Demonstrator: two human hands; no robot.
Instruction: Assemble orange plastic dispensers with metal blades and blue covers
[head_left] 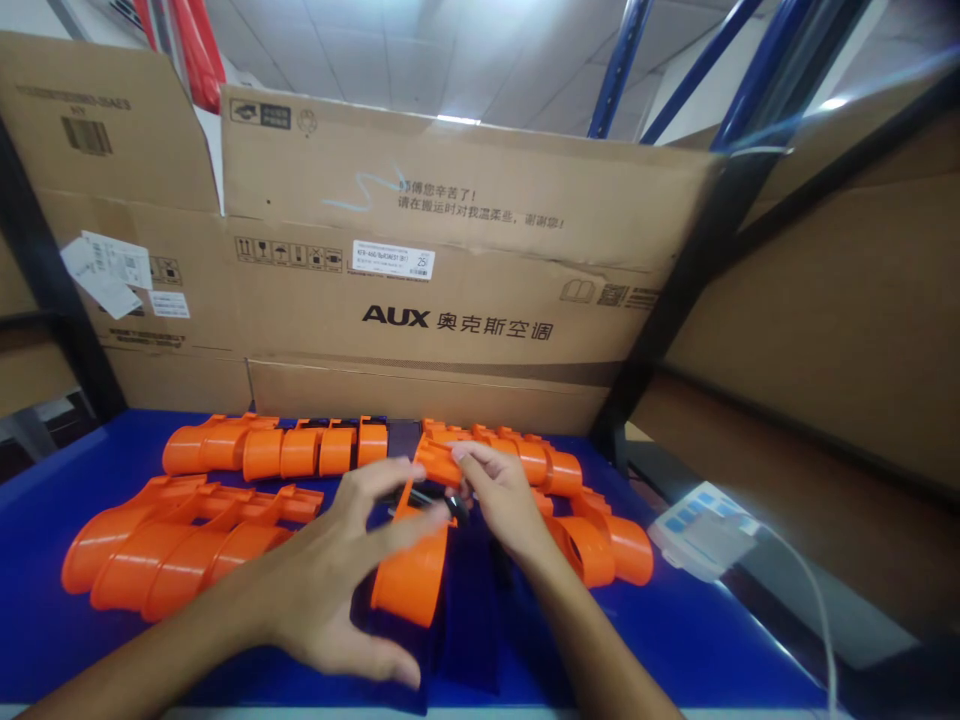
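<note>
My right hand (501, 500) pinches the upper bracket end of an orange plastic part with a broad curved band (411, 580). The part is held tilted above the middle of the blue table. Left of it, my left hand (337, 570) is open, thumb and fingers spread; its fingertips are close to the part's upper end, and I cannot tell if they touch it. A small glossy black piece (456, 508) shows between the hands, partly hidden and blurred. Dark strips (471, 620) lie on the table below the held part.
Rows of similar orange parts lie at front left (157, 565), back left (300, 453), back right (532, 460) and right (626, 548). A pale device (705, 530) with a cable sits at the right edge. A cardboard panel (450, 270) stands behind the blue table (45, 530), between black posts.
</note>
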